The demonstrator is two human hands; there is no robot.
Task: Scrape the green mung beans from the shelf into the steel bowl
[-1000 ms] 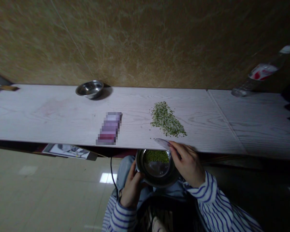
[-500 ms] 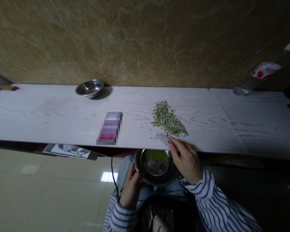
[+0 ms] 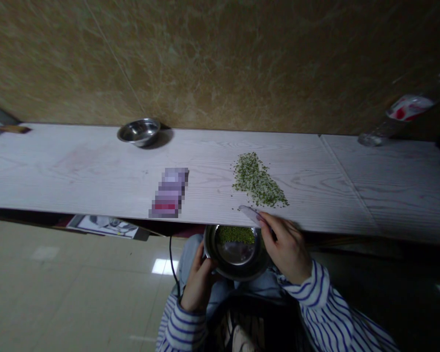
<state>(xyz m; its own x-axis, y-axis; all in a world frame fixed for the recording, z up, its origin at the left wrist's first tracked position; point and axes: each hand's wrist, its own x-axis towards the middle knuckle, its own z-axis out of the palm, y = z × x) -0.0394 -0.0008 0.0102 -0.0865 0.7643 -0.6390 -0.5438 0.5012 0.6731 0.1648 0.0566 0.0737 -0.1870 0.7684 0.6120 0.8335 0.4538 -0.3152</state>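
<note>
Left hand (image 3: pixel 198 288) pinches the held bowl (image 3: pixel 234 255) at its 8 o'clock rim; underside fingers hidden. Bowl's just under the counter (image 3: pixel 205 195) edge, probably to catch whatever comes over. Right hand (image 3: pixel 288 249) pinches a pale scraper (image 3: pixel 250 213) at bowl's 1 o'clock, likely angled for sweeping. Green grains (image 3: pixel 236 235) bank at bowl's 12; loose grains (image 3: pixel 258 181) scatter on counter, toward 1. Second bowl (image 3: pixel 143 140) at 11, shiny inside.
</note>
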